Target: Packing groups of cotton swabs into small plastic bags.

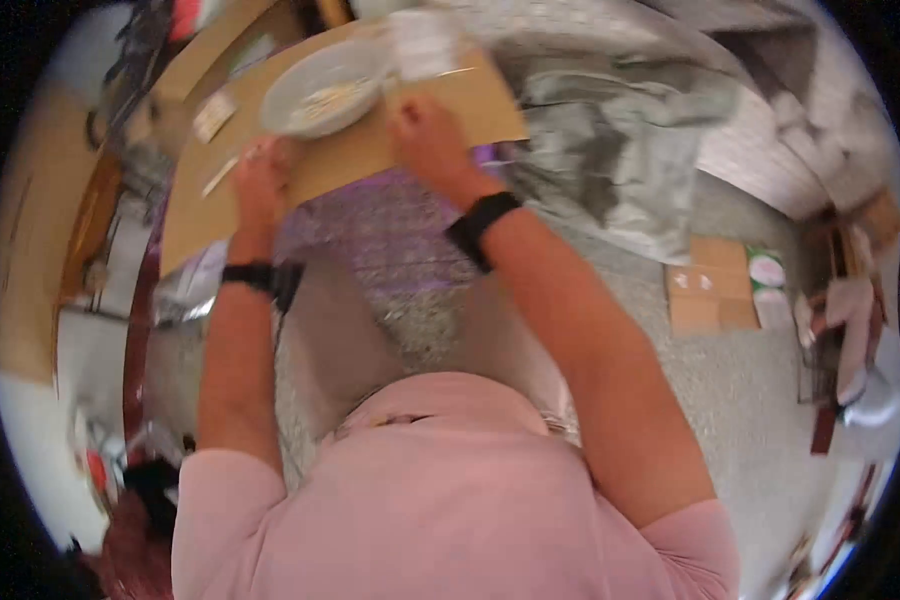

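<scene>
My left hand (263, 172) is over the cardboard sheet (355, 160), by the near left side of a pale round bowl (282, 98). Its fingers look curled together; blur hides what is in them. Small cream-coloured pieces (332, 100) lie inside the bowl. To the bowl's right, my right hand (428, 138) is closed with the fingertips bent in, and anything it holds is too small or blurred to name. A thin white stick (219, 177) rests on the cardboard just left of my left hand.
Past my right hand lies a white sheet or packet (422, 45); a small pale block (214, 115) sits left of the bowl. Grey-green cloth (610, 140) is heaped on the right. A flattened brown box (710, 285) is on the floor, with purple patterned material (370, 225) under the cardboard.
</scene>
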